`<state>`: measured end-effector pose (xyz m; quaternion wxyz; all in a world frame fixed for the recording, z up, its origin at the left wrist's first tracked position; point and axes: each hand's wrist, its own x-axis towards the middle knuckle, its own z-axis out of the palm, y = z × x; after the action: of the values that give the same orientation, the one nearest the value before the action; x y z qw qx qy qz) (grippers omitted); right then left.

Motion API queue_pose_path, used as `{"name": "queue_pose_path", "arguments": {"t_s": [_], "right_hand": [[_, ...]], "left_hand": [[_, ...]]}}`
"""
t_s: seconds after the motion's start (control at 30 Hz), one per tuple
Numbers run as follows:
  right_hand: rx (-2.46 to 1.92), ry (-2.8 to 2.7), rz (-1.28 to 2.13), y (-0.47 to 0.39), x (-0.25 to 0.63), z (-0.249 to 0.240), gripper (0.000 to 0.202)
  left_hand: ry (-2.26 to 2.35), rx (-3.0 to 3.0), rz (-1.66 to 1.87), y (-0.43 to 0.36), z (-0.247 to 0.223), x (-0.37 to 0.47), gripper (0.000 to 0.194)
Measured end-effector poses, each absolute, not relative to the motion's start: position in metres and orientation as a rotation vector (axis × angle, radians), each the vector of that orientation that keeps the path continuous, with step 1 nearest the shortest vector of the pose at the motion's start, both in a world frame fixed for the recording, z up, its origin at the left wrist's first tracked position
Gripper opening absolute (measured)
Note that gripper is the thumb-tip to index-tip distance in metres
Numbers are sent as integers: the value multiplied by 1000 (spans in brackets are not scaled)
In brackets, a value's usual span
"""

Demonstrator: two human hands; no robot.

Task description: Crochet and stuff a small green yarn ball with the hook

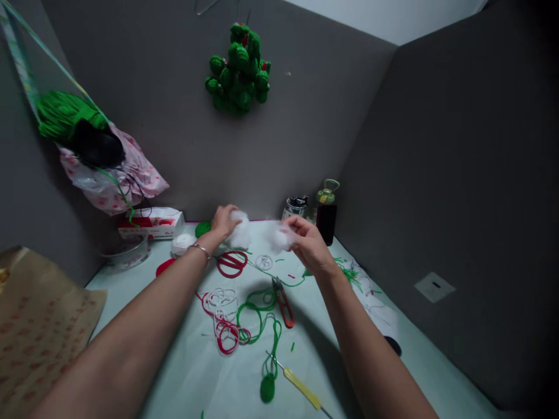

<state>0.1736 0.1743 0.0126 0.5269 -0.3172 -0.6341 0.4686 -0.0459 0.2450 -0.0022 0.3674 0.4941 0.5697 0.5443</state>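
My left hand (224, 222) grips a fluffy white tuft of stuffing (240, 230) over the back of the table. To its right, my right hand (304, 237) pinches a second white tuft (280, 236), blurred by motion; the two tufts are apart. Below them lie red-handled scissors (232, 264) and small orange snips (283, 304). White and red yarn (224, 314) lies in loose loops beside green yarn (251, 320). Nearer the front, a small green crocheted piece (267, 388) rests by a yellow-handled crochet hook (301, 387).
Along the back stand a red-and-white box (163, 226), a clear bowl (126, 253), a tin (295, 207) and a dark phone (326, 224). Green crocheted pieces (241, 73) hang on the wall. A brown paper bag (43, 326) is at the left.
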Motion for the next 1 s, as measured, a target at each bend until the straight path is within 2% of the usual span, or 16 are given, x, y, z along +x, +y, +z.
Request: {"name": "queue_pose_path", "arguments": {"t_s": [0.13, 0.27, 0.37, 0.57, 0.63, 0.67, 0.8, 0.83, 0.93, 1.0], "right_hand": [[-775, -1573, 1027, 167, 175, 9, 30], [-853, -1638, 800, 154, 158, -8, 16], [-893, -1769, 662, 129, 150, -15, 7], [-674, -2129, 626, 61, 168, -10, 37], [-638, -2189, 706, 42, 180, -5, 29], [-612, -2303, 787, 36, 186, -4, 32], [-523, -2751, 939, 21, 200, -11, 62], [-571, -2779, 933, 20, 199, -15, 59], [-728, -2679, 922, 22, 194, -25, 23], [-758, -2595, 942, 25, 191, -28, 10]], "left_hand": [[1259, 1192, 1460, 211, 8, -32, 40], [987, 1048, 1353, 158, 0, 17, 53], [897, 906, 1361, 125, -11, 37, 40], [857, 736, 1416, 78, -13, 1, 24], [846, 736, 1409, 58, -6, -13, 38], [847, 747, 1394, 47, -3, -19, 48], [878, 844, 1271, 1, 4, -25, 59], [892, 882, 1228, -8, 2, -24, 59], [969, 995, 1144, -26, -13, -21, 56], [1047, 1073, 1149, -31, -26, -19, 47]]}}
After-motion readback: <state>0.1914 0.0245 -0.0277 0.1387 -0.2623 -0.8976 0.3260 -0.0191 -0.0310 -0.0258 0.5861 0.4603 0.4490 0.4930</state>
